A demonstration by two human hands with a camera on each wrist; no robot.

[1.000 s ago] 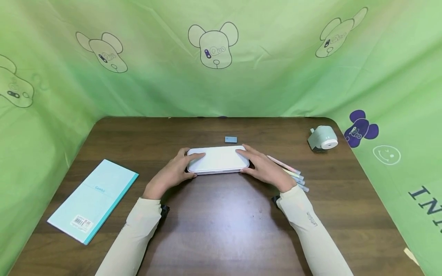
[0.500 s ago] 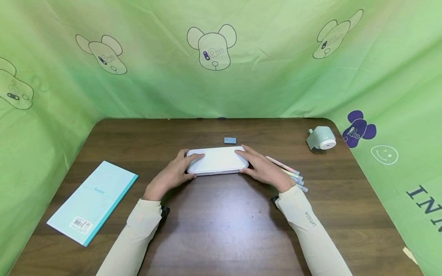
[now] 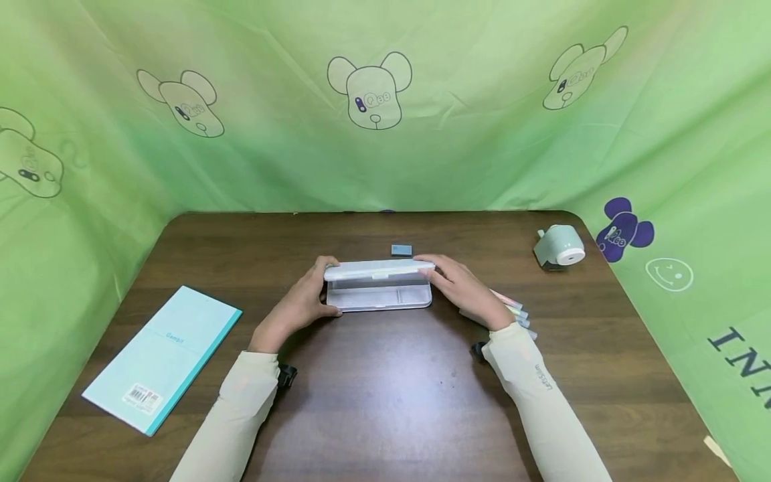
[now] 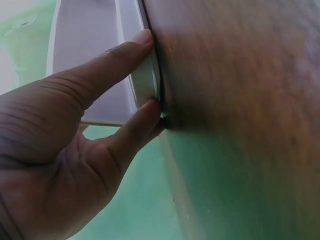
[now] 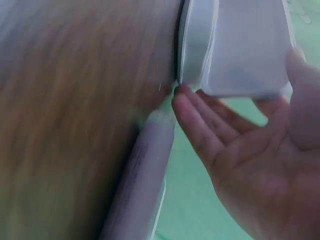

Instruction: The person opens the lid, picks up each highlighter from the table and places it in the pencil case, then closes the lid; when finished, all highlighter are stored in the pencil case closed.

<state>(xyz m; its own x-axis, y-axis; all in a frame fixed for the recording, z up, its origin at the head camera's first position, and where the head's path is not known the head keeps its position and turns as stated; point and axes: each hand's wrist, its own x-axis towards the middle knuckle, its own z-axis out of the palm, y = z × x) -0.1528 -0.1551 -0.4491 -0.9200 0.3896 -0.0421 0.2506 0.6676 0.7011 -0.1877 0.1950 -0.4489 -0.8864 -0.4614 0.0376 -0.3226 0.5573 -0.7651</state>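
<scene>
A white pencil case (image 3: pixel 361 299) lies on the table in the head view, its lid (image 3: pixel 373 270) tilted up. Inside are a long compartment and a smaller one at the right; I see nothing in them. My left hand (image 3: pixel 303 298) grips the case's left end, thumb at the near edge and fingers behind; the left wrist view shows thumb and a finger against the case wall (image 4: pixel 145 80). My right hand (image 3: pixel 466 291) holds the lid's right end, thumb at its raised front edge. In the right wrist view its other fingers (image 5: pixel 200 125) lie by the case's end.
Several pastel pens (image 3: pixel 517 312) lie partly under the right wrist. A small blue block (image 3: pixel 401 250) sits behind the case. At the back right stands a pale green crank pencil sharpener (image 3: pixel 560 246). A light blue notebook (image 3: pixel 162 358) lies at the left. Green cloth (image 3: pixel 373 167) surrounds the table.
The pencil case was closed before; its lid has now swung up and back with the right hand, showing the inside. The left hand stays at the case's left end.
</scene>
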